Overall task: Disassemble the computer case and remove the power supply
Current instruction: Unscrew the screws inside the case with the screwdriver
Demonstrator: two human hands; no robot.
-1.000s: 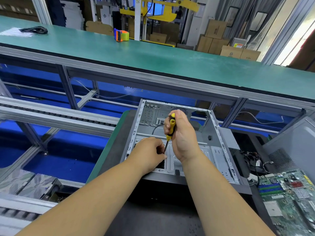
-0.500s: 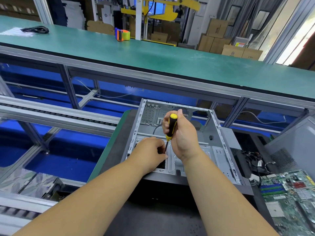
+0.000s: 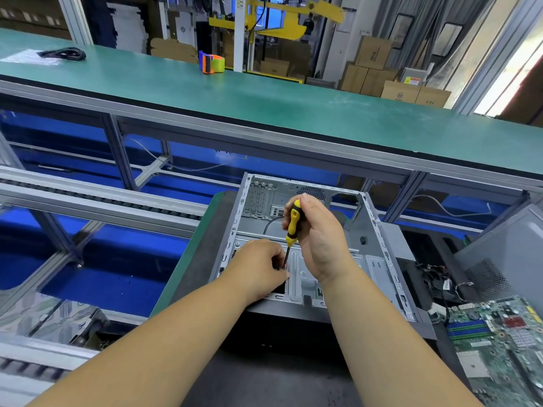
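An open grey computer case point(image 3: 379, 242) lies on its side on a dark mat, its inside facing up. My right hand point(image 3: 318, 233) grips the yellow-and-black handle of a screwdriver point(image 3: 292, 223), held nearly upright over the near part of the case. My left hand point(image 3: 258, 268) rests on the case's near metal frame, fingers curled around the screwdriver's shaft near its tip. The tip itself is hidden behind my left fingers. No power supply shows inside the case. A black cable point(image 3: 271, 221) runs across the case floor.
A green motherboard point(image 3: 499, 345) lies at the right with loose cables point(image 3: 440, 284) beside it. A grey case panel point(image 3: 508, 254) leans at the far right. A raised green bench point(image 3: 264, 98) spans the back, carrying a tape dispenser point(image 3: 211, 62) and a coiled black cord point(image 3: 63, 53). Conveyor rails point(image 3: 88, 201) run at the left.
Both hands stay at the same spot on the case. The screwdriver handle has shifted slightly in my right hand's grip; the view has barely moved.
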